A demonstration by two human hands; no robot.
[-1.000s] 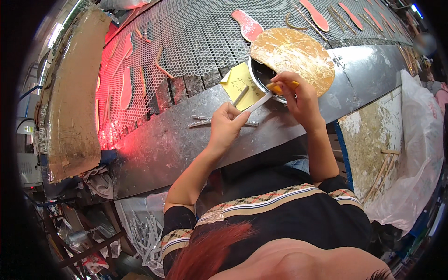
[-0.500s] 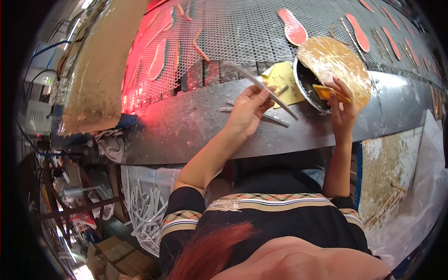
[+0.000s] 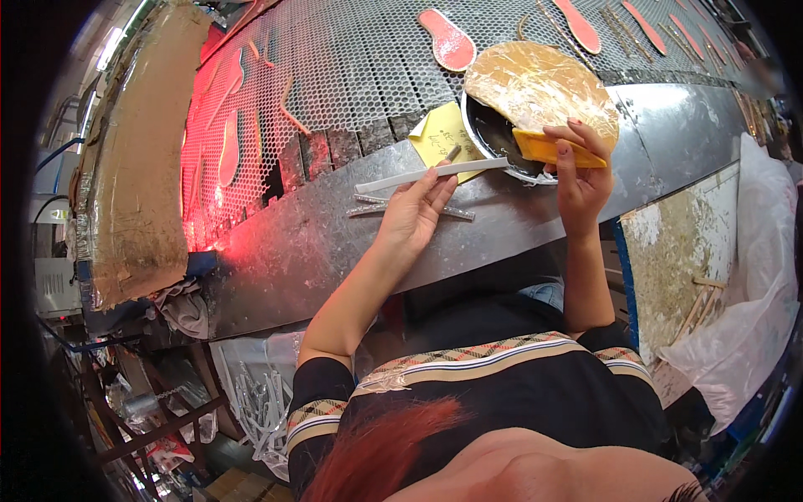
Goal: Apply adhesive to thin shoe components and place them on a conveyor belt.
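Note:
My left hand (image 3: pixel 418 207) pinches a long whitish strip (image 3: pixel 386 181) by its middle, its right end reaching the rim of a round bowl (image 3: pixel 471 136). In my right hand (image 3: pixel 581 180) is a flat yellow scraper (image 3: pixel 544 149), held over the bowl's dark inside with its far edge down at the opening. A round tan lid wrapped in clear film (image 3: pixel 539 79) covers much of the bowl. Below the strip, glittery strips (image 3: pixel 447 212) lie on the metal bench (image 3: pixel 318 234). A yellow note with handwriting (image 3: pixel 435 138) lies behind the strip, partly covered by it.
Behind the bench edge runs a mesh conveyor (image 3: pixel 343 71) bearing red insoles (image 3: pixel 449 40) and thin strips, lit red at the left. A large cardboard sheet (image 3: pixel 142 151) stands at far left. Below the bench hangs a clear bag of pale strips (image 3: pixel 259 402); white plastic sheeting (image 3: pixel 753 284) is at right.
The strip in my left hand has turned from a steep slant to nearly level, its right end now at the bowl. The whole view has shifted, with bench things appearing further left.

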